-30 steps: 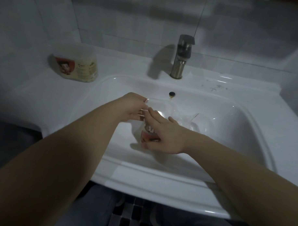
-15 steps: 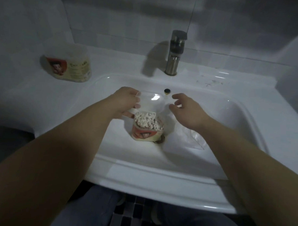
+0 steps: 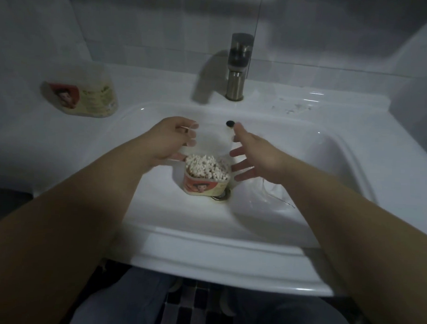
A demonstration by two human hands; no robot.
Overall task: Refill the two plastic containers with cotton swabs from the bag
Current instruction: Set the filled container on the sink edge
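A small plastic container (image 3: 205,185) with a red label stands in the sink basin over the drain, packed with upright cotton swabs (image 3: 205,167). Its clear lid (image 3: 212,141) stands open behind it. My left hand (image 3: 174,138) hovers just left of the lid, fingers curled, pinching a thin cotton swab (image 3: 184,128). To the right of the container is my right hand (image 3: 252,157), fingers spread, holding nothing. A crumpled clear plastic bag (image 3: 271,195) lies in the basin under my right wrist. The second container (image 3: 85,96) stands closed on the counter at the far left.
The white sink (image 3: 204,256) fills the middle, its front rim close to my body. A metal faucet (image 3: 237,65) rises at the back, with a dark overflow hole (image 3: 230,123) below it. Tiled walls close in behind and on both sides.
My right hand has lifted off the container in the basin, moved right and spread its fingers. The full container now shows between my hands. My left hand has stayed by the lid.
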